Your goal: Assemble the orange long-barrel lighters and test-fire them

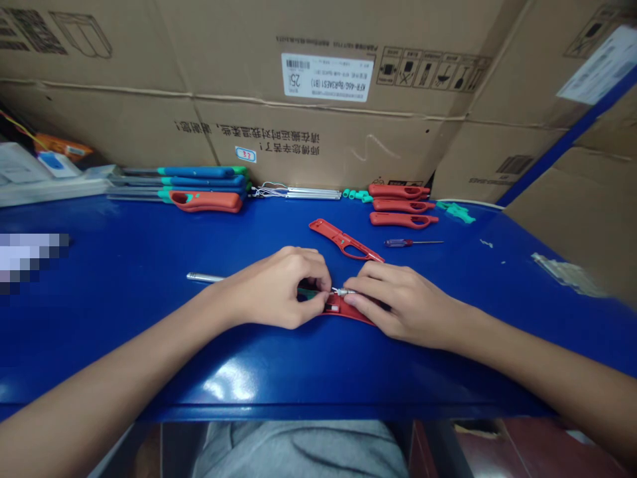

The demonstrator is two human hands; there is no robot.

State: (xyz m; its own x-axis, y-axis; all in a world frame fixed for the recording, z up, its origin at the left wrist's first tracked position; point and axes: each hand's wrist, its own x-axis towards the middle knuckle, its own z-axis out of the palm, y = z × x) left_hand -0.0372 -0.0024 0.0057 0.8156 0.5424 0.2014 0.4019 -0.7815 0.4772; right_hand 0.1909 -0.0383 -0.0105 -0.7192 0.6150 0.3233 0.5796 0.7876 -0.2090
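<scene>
A red lighter handle half [355,318] lies on the blue table below both hands, partly covered by them. My left hand [291,285] is closed in a pinch at its left end, over a green piece; whatever is between the fingertips is too small to make out. A small silvery metal part [342,291] with thin white wire ends is held between the fingers of my right hand [405,302]. A silver lighter tube [203,277] sticks out to the left from behind my left wrist. Just beyond the hands lies the other red handle half [346,240].
Blue and red lighters [206,201] are stacked at back left. Metal tubes with wires [313,194], red handle shells [401,220] and green pieces [456,212] line the back. A screwdriver [398,243] lies right of centre. Cardboard [239,119] walls the table's rear.
</scene>
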